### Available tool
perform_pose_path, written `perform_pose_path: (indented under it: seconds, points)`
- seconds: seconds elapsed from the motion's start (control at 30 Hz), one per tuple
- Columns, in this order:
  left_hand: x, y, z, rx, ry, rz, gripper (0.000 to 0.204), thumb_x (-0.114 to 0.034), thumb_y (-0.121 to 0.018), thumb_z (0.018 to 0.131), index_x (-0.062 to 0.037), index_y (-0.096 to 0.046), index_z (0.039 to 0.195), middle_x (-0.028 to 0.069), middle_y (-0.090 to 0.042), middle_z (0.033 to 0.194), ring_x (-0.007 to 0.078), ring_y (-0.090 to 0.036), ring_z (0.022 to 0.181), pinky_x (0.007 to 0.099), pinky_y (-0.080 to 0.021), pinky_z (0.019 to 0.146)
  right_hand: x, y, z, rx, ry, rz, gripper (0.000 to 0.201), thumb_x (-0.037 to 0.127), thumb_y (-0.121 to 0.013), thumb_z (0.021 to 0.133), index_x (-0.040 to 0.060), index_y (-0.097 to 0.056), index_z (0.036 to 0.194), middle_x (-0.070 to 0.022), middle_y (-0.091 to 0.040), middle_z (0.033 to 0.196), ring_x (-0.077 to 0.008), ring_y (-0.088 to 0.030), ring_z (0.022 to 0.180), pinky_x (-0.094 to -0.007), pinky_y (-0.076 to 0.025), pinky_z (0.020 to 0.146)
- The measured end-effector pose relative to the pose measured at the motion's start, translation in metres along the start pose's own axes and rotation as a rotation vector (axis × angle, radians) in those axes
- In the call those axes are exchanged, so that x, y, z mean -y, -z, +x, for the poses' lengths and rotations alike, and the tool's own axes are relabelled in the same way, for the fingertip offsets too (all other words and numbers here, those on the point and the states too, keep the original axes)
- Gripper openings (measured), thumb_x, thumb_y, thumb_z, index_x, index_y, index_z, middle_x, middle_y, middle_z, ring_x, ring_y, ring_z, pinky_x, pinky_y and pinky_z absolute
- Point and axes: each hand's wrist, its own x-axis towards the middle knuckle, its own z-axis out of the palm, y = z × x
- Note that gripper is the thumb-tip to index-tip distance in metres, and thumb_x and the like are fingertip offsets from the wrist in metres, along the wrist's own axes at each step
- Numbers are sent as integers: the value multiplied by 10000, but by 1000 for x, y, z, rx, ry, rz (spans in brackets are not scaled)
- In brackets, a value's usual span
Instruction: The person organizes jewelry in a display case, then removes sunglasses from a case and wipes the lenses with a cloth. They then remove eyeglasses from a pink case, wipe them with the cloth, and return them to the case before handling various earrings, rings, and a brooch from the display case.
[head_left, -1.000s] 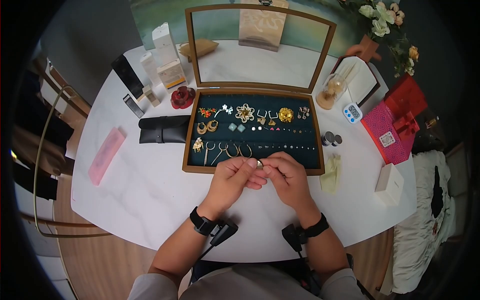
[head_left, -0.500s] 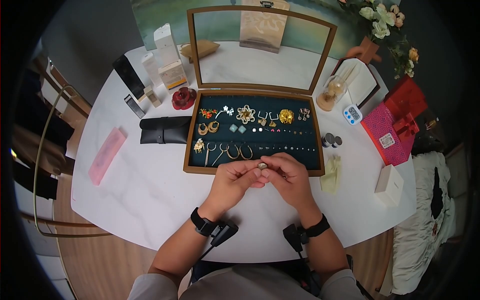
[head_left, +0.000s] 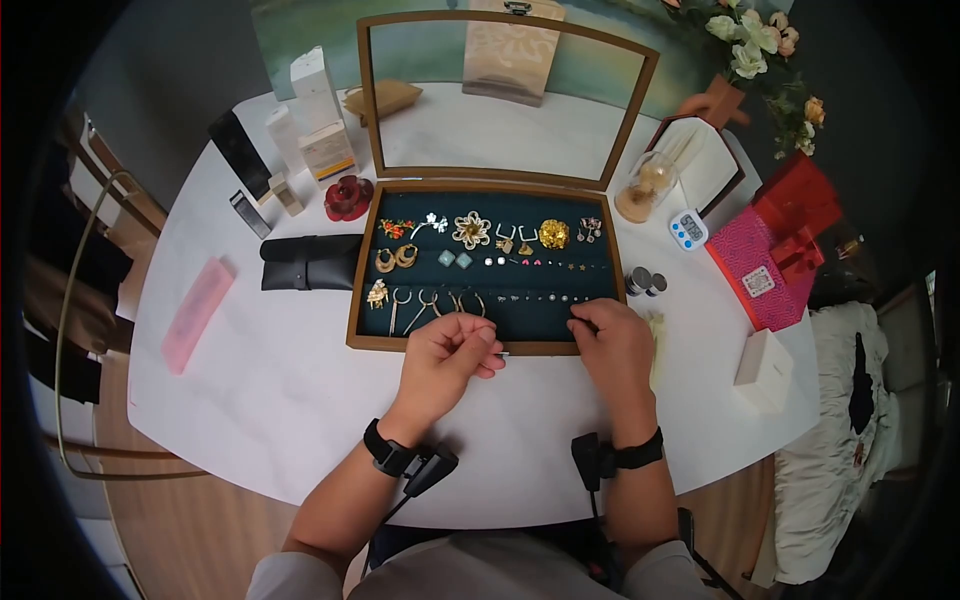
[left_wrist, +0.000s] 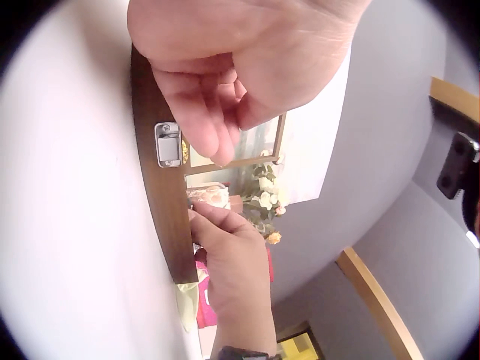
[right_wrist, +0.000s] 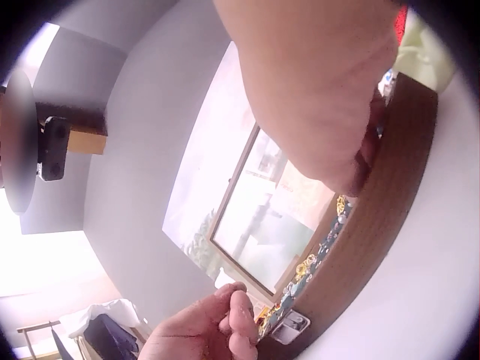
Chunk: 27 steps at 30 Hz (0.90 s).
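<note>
My right hand [head_left: 618, 350] is over the lower right part of a wooden jewelry box [head_left: 420, 345], thumb and forefinger pinched together on a small ring-like piece of jewelry, mostly hidden by the fingers. In the right wrist view those fingertips dip behind the box's front edge [right_wrist: 397, 165]. My left hand [head_left: 445, 360] hovers at the front rim, fingers loosely bent; the left wrist view shows nothing in its fingers [left_wrist: 199, 127]. Beside it hang hoop earrings [head_left: 472, 302]. Small studs [head_left: 540, 297] line the lower row. A flower brooch [head_left: 471, 230] and other earrings fill the upper rows.
The box's glass lid [head_left: 610, 160] stands raised. Left lie a black pouch [head_left: 312, 262], a pink case [head_left: 197, 315] and a red flower ornament [head_left: 348, 198]. Right are small round tins [head_left: 645, 281], a yellow-green cloth [head_left: 656, 340], a timer [head_left: 688, 230] and a white box [head_left: 764, 370].
My hands, together earlier around the small shiny piece, have parted. The right has moved right over the box's lower row; the left has shifted slightly left. The head view has shifted a little.
</note>
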Motion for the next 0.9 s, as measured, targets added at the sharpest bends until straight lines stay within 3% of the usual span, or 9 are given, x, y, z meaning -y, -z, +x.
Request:
perform_pose_path:
  seconds: [0.2, 0.4, 0.5, 0.6, 0.67, 0.77, 0.87, 0.9]
  points:
    - [2, -1, -1, 7, -13, 20, 160, -132, -595, 1003, 5, -639, 1073, 77, -709, 892, 138, -703, 774, 254, -569, 675, 2, 4, 5, 154, -95, -60, 135, 58, -767, 751, 65, -759, 886, -75, -697, 883, -286, -666, 816, -373, -529, 703]
    - [3, 0, 0, 2, -15, 17, 158, -124, -598, 999, 8, -641, 1073, 77, -708, 895, 135, -700, 767, 245, -560, 663, -9, 10, 5, 159, -135, 174, 129, 52, -759, 765, 53, -764, 894, -94, -674, 841, -281, -662, 798, -359, -524, 691]
    - [3, 1, 0, 4, -18, 4, 162, -127, -602, 996, 10, -642, 1070, 76, -705, 894, 130, -700, 764, 237, -555, 650, -12, 12, 8, 55, -97, 101, 98, 56, -752, 779, 47, -761, 876, -99, -666, 826, -280, -657, 782, -354, -523, 686]
    - [2, 0, 0, 5, -15, 12, 163, -128, -600, 996, 10, -641, 1073, 72, -704, 893, 128, -699, 765, 235, -552, 646, -14, 9, 8, 92, -91, 153, 82, 71, -752, 780, 45, -756, 858, -93, -664, 822, -281, -648, 787, -364, -520, 695]
    - [1, 0, -1, 4, -11, 23, 163, -128, -599, 997, 9, -640, 1075, 70, -704, 892, 127, -698, 764, 235, -550, 644, -11, 5, 8, 133, 33, 59, 52, 75, -744, 767, 57, -754, 815, -86, -662, 798, -284, -636, 792, -381, -514, 706]
    - [0, 0, -2, -2, -5, 28, 161, -126, -597, 998, 9, -637, 1076, 67, -702, 890, 123, -693, 757, 232, -544, 640, -11, 4, 7, 171, 85, -27, 34, 67, -730, 751, 72, -753, 776, -81, -660, 770, -287, -622, 784, -398, -508, 715]
    - [-4, 0, -4, -11, -27, 38, 158, -118, -603, 993, 8, -642, 1080, 64, -702, 885, 114, -679, 744, 225, -537, 633, -12, 4, 6, 196, 73, -50, 40, 55, -713, 746, 74, -748, 753, -83, -656, 750, -290, -616, 767, -401, -508, 712]
    - [-5, -1, -5, -42, -109, 78, 158, -118, -613, 988, 14, -649, 1068, 57, -701, 884, 105, -670, 746, 224, -530, 625, -12, 4, 7, 195, 74, -47, 40, 55, -713, 746, 74, -748, 753, -83, -656, 750, -290, -616, 767, -401, -508, 712]
